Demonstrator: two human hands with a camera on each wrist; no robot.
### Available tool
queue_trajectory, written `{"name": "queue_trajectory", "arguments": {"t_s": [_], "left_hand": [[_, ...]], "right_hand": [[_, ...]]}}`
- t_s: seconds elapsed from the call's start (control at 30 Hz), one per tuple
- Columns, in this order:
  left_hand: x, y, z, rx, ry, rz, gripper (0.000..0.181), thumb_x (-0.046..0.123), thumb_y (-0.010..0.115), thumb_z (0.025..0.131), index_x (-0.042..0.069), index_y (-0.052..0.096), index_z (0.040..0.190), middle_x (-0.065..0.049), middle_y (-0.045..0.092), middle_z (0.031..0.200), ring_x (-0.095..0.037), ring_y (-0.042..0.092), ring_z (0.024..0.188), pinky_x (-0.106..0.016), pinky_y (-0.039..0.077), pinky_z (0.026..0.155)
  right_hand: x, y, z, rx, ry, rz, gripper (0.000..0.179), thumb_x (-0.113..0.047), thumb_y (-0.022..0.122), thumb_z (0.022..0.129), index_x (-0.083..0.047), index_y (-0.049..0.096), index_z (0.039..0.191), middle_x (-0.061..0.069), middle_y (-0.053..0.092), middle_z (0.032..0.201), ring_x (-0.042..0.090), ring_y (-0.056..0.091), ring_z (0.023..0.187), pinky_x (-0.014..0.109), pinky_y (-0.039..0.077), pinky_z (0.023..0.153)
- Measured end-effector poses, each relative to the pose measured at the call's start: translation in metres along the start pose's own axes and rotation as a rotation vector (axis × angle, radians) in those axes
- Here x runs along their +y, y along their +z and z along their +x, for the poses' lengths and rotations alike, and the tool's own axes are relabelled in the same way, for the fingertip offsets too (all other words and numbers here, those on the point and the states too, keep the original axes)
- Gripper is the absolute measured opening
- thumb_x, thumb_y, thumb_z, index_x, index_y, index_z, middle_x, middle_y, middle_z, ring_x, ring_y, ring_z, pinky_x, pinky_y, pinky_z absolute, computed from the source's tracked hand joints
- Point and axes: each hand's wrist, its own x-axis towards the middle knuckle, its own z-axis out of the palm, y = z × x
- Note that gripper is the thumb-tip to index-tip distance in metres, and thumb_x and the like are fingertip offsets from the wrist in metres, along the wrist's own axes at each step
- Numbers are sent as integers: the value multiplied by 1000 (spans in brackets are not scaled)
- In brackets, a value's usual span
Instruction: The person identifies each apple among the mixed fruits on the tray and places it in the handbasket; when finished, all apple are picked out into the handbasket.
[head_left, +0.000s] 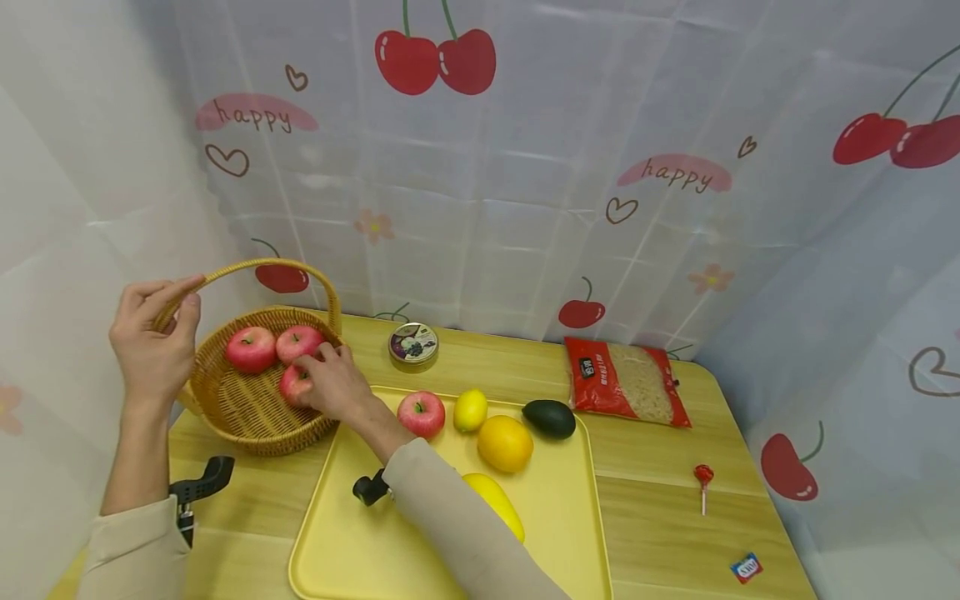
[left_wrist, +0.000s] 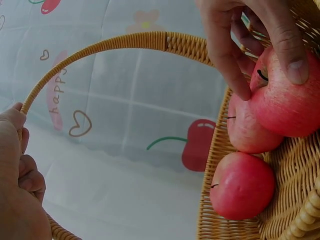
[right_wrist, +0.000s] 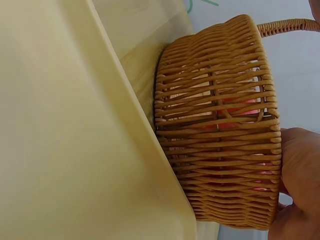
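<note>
At the left of the table stands a wicker basket (head_left: 262, 433) with a tall arched handle (left_wrist: 100, 50). My left hand (head_left: 153, 342) grips the left side of that handle. Inside the basket my right hand (head_left: 336, 385) holds an apple (left_wrist: 287, 97) from above, thumb on one side and fingers on the other. Two more red apples, one at the back left (head_left: 251, 349) and one at the back right (head_left: 299, 343), lie beside it. From the right wrist view, the basket's woven wall hides most of the fruit, and the right hand (right_wrist: 300, 180) reaches over the rim.
Right of the basket, a yellow tray (head_left: 562, 533) carries an apple (head_left: 422, 414), lemon (head_left: 470, 410), orange (head_left: 506, 443), avocado (head_left: 549, 418) and a yellow fruit (head_left: 495, 504) partly behind my forearm. A round tin (head_left: 413, 346), red bag (head_left: 628, 382), lollipop (head_left: 703, 479) and small packet (head_left: 746, 567) lie around it.
</note>
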Motion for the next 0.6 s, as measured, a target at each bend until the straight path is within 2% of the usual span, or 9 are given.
{"name": "queue_trajectory", "arguments": {"t_s": [0.17, 0.37, 0.6], "left_hand": [[0, 1, 0, 8, 3, 6, 21, -2, 61, 94, -10, 73, 109, 16, 53, 103, -3, 53, 96, -3, 47, 73], [-1, 1, 0, 10, 4, 3, 21, -2, 61, 94, -10, 73, 108, 16, 54, 103, -3, 53, 96, -3, 47, 73], [-1, 1, 0, 10, -3, 11, 21, -1, 61, 94, -9, 74, 109, 16, 54, 103, -2, 53, 95, -3, 46, 72]], "right_hand": [[3, 0, 2, -13, -10, 9, 50, -47, 74, 89, -37, 59, 136, -5, 52, 132, 16, 45, 118, 24, 38, 100], [3, -2, 0, -38, 11, 53, 49, -45, 74, 90, -36, 58, 136, -3, 50, 128, 14, 44, 114, 23, 42, 96], [3, 0, -1, -29, 11, 59, 51, -46, 74, 90, -35, 57, 137, -2, 51, 127, 13, 44, 115, 21, 42, 94]]}}
